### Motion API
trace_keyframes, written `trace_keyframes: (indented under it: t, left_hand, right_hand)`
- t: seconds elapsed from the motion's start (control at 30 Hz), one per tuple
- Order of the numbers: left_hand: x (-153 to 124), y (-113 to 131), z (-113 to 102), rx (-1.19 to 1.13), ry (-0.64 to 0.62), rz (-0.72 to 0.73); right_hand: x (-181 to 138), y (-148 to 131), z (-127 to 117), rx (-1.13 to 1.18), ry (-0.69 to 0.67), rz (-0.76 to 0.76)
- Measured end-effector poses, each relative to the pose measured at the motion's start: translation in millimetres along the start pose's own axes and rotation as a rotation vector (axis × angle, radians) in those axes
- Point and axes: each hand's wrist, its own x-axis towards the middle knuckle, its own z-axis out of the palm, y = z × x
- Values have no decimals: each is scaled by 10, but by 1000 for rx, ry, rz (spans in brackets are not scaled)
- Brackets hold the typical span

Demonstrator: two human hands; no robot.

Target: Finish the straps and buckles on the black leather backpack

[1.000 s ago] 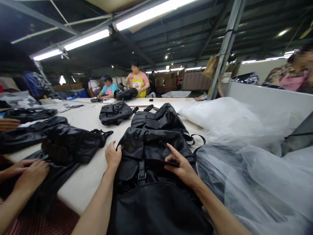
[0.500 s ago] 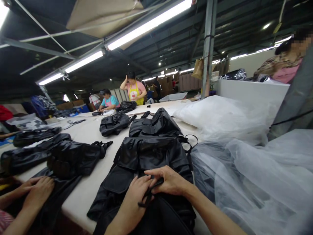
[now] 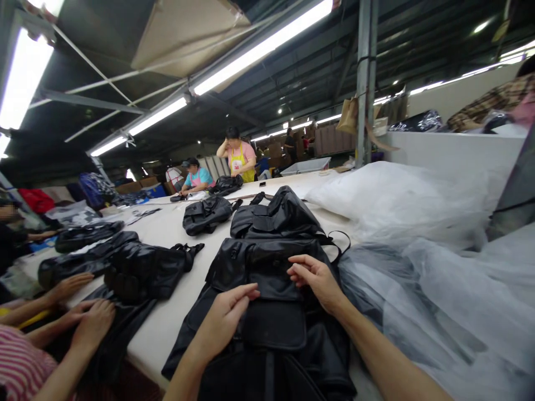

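A black leather-look backpack point(image 3: 267, 312) lies flat on the white table point(image 3: 167, 323) right in front of me. My left hand point(image 3: 228, 317) rests on its front flap, fingers stretched out and slightly apart. My right hand point(image 3: 315, 278) hovers over the upper right of the bag by a pocket, fingers loosely curled; whether it pinches anything is unclear. A second black backpack point(image 3: 278, 214) lies just behind the first.
Heaps of clear plastic bags point(image 3: 418, 267) fill the right side. More black bags point(image 3: 146, 267) lie to the left, where a co-worker's hands point(image 3: 83, 317) press on one. A further bag point(image 3: 207, 213) and other workers point(image 3: 238, 156) are at the table's far end.
My hands have come apart from a strap near the bag's lower middle. The left now lies on the flap and the right has moved up to the pocket. The camera has tilted slightly.
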Motion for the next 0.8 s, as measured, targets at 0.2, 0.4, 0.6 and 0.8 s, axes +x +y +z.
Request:
trace_keyframes:
  t: [0.2, 0.4, 0.6, 0.8]
  left_hand:
    - [515, -94, 392, 81, 176, 27]
    - [854, -25, 725, 113, 362, -23]
    - [968, -128, 902, -253, 314, -101]
    - [780, -204, 819, -639, 189, -149]
  right_hand:
    - [102, 130, -51, -177, 116, -24]
    - [100, 151, -47, -243, 75, -65]
    - [120, 137, -37, -282, 44, -114]
    - [144, 151, -12, -262, 13, -117]
